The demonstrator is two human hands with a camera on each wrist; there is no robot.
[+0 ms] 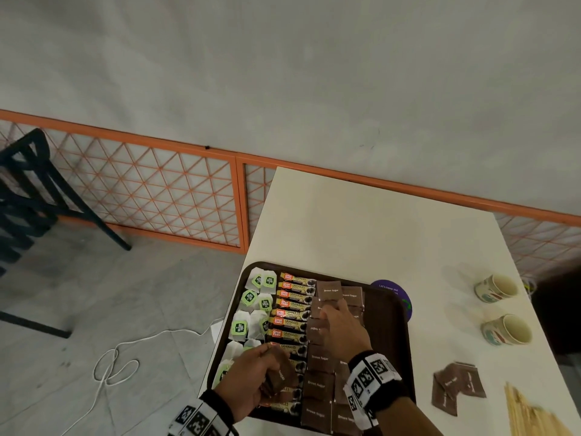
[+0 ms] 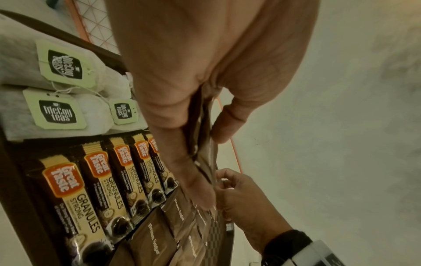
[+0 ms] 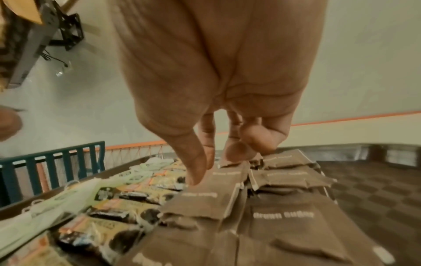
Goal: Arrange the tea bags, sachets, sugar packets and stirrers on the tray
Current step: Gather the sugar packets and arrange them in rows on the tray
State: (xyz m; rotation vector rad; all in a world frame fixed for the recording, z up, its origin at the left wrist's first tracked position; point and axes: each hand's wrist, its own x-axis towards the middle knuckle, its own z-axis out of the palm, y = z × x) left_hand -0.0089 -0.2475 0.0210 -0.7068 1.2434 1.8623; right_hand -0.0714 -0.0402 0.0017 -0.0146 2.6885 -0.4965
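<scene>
A dark brown tray [image 1: 385, 328] lies at the table's near left corner. Tea bags [image 1: 251, 309] with green tags fill its left column, and coffee sachets [image 1: 292, 309] run down beside them. Brown sugar packets [image 1: 317, 385] lie in two columns right of the sachets. My left hand [image 1: 261, 382] hovers over the tray's near left part and grips a small stack of brown sugar packets [image 2: 206, 149]. My right hand [image 1: 333, 313] reaches over the sugar columns, its straight fingertips [image 3: 237, 153] touching a packet near the far end.
The tray's right side [image 3: 376, 189] is bare. On the white table right of it lie loose sugar packets [image 1: 456, 388] and a pile of wooden stirrers [image 1: 528, 413]. Two cups [image 1: 496, 287] stand farther back, and a purple disc [image 1: 393, 292] lies behind the tray.
</scene>
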